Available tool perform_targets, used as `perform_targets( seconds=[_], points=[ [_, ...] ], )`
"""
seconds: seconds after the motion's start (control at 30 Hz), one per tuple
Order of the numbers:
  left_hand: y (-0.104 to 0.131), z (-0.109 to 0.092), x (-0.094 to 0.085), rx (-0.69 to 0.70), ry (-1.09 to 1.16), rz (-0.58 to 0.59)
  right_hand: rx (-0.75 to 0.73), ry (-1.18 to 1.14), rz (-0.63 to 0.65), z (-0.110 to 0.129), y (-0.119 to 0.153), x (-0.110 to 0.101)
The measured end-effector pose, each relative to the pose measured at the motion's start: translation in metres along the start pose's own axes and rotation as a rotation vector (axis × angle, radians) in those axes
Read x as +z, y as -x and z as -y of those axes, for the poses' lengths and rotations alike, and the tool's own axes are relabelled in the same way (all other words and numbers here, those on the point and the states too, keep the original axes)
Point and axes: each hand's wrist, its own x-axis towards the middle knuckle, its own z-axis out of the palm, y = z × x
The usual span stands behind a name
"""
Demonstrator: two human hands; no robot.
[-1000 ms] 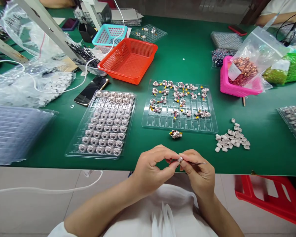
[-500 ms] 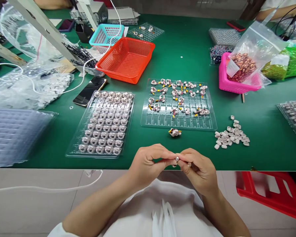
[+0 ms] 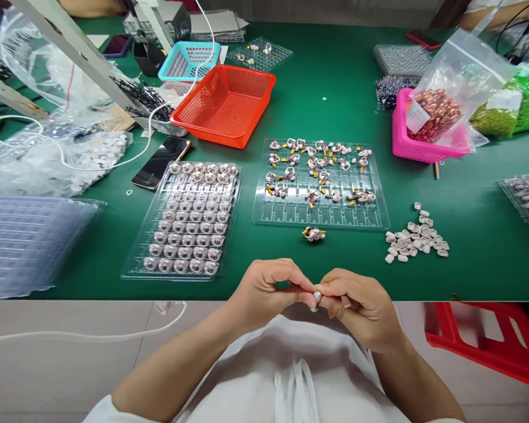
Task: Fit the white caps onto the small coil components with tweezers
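Note:
Between my two hands, in front of the table's near edge, is a small shiny pearl-grey part (image 3: 317, 296), mostly covered by fingertips. My left hand (image 3: 271, 288) pinches it from the left, thumb and forefinger closed. My right hand (image 3: 361, 305) grips it from the other side, with a small pale piece (image 3: 346, 302) showing among its curled fingers. Just beyond lies a small cluster of pale parts with yellow tabs (image 3: 314, 234). Behind that, a clear tray (image 3: 286, 215) bears several similar wired parts. A pile of small white caps (image 3: 417, 241) lies to the right.
Left stands a clear tray of shiny rounded shells (image 3: 183, 238), beside a phone (image 3: 161, 163) and stacked clear trays (image 3: 30, 247). Farther back are a red basket (image 3: 229, 111) and a blue basket (image 3: 187, 61). A pink basket (image 3: 427, 150) holds a bag of copper-coloured pieces. A red stool (image 3: 480, 346) stands below right.
Both hands have come slightly lower and nearer my body, still pinching the small part. More of its shiny surface shows now. The things on the table have stayed in place.

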Motion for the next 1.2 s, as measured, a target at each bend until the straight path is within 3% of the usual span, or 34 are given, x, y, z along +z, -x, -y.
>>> perform_targets(
  seconds=[0.23, 0.57, 0.73, 1.03, 1.2],
  points=[
    [0.002, -0.001, 0.0, 0.031, -0.007, 0.018, 0.023, -0.019, -0.014, 0.002, 0.002, 0.004],
    [0.004, -0.019, 0.012, 0.095, -0.212, -0.101, 0.034, 0.003, -0.233, -0.008, 0.009, 0.016],
    [0.005, -0.016, 0.017, 0.097, -0.224, -0.16, 0.074, 0.013, -0.263, -0.011, 0.012, 0.018],
    [0.006, -0.008, 0.02, 0.266, -0.236, -0.233, 0.04, 0.029, -0.288, -0.014, 0.011, 0.02],
    [0.006, -0.007, 0.021, 0.26, -0.239, -0.242, 0.017, 0.047, -0.286, -0.015, 0.011, 0.021]
  ],
)
